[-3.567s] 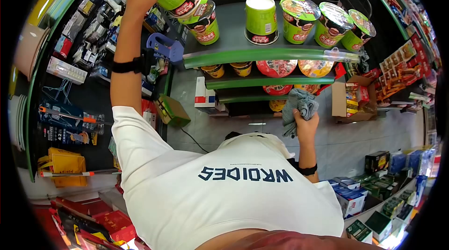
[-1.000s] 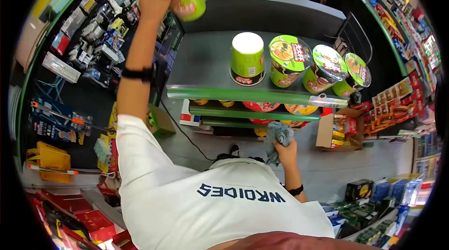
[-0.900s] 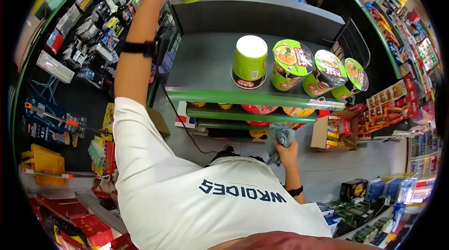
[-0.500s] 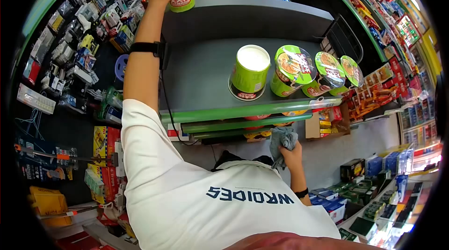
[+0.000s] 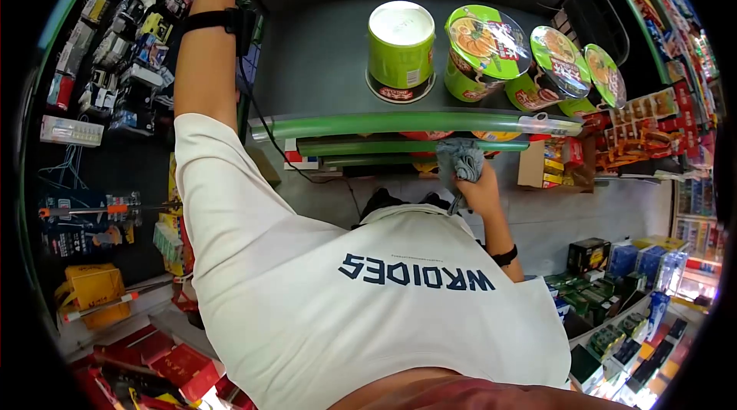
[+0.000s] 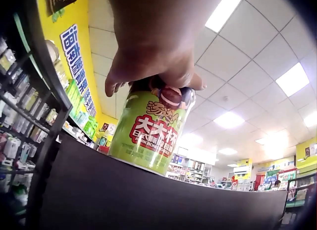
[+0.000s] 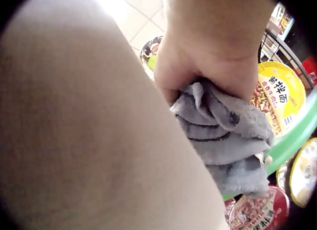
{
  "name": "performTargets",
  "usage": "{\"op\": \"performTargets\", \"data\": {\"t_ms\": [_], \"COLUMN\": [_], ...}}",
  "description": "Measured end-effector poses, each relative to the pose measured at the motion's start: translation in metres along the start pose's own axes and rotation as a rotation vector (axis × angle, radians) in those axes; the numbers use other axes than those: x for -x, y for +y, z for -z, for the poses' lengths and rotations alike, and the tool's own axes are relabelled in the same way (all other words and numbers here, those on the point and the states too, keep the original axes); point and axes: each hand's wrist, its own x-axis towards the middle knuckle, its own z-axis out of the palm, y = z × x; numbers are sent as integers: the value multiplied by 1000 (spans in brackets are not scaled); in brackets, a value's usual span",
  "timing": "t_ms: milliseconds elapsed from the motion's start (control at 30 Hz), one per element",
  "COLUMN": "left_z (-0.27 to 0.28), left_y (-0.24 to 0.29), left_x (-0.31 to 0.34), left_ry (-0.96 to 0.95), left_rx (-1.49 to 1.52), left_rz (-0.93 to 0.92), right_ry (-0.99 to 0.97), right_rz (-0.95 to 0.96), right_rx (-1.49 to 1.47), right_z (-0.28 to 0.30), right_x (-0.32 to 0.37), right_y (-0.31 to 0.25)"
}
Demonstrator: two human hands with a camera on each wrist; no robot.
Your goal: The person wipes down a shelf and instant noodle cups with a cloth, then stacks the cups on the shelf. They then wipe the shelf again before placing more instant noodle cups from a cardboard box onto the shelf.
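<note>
In the left wrist view my left hand (image 6: 156,51) grips a green instant noodle cup (image 6: 148,131) from above, fingers and thumb around its upper part. The cup's lettering reads upright, and its lower end meets the top edge of a dark panel (image 6: 148,195). The head view cuts this hand off at the top, leaving the forearm. Low in front of the shelf, my right hand (image 5: 481,189) holds a bunched grey cloth (image 5: 458,160). Its fingers are largely hidden by the cloth (image 7: 223,136) in the right wrist view.
On the top shelf (image 5: 307,80), an upside-down green noodle cup (image 5: 401,53) stands left of several upright ones (image 5: 487,53). A green rail (image 5: 414,127) edges the shelf. Lower shelves hold noodle bowls (image 7: 280,96). An open carton (image 5: 564,164) stands right; a black cable (image 5: 261,122) hangs left.
The cup at the top shelf's left end no longer stands there. My left hand has carried a noodle cup up toward the back panel. My right hand still holds the cloth.
</note>
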Motion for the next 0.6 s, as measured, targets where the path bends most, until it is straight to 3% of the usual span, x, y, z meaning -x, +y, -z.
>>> {"op": "performTargets", "data": {"t_ms": [33, 133, 200, 233, 300, 333, 367, 433, 500, 600], "left_z": [1, -14, -18, -13, -19, -33, -37, -58, -80, -87], "left_y": [4, 1, 1, -12, 3, 23, 28, 48, 67, 59], "left_x": [5, 28, 64, 89, 156, 196, 218, 258, 273, 274], "left_ry": [-8, 322, 315, 224, -113, -138, -320, -413, -309, -149], "left_rx": [-12, 181, 394, 398, 433, 589, 474, 520, 558, 458], "left_rz": [-3, -178, -162, -220, -141, -8, 7, 166, 244, 187], "right_ry": [-2, -36, -89, -55, -72, -88, -88, -141, -167, -253], "right_rz": [53, 45, -6, -11, -23, -24, -26, -37, -46, -40], "right_rx": [55, 65, 12, 36, -10, -42, -53, -8, -11, -10], "right_z": [4, 16, 23, 24, 27, 28, 29, 32, 31, 31], "right_x": [-2, -7, -10, -10, -14, -17, -20, -27, -32, -37], "right_y": [3, 15, 19, 21, 16, 15, 17, 18, 17, 13]}}
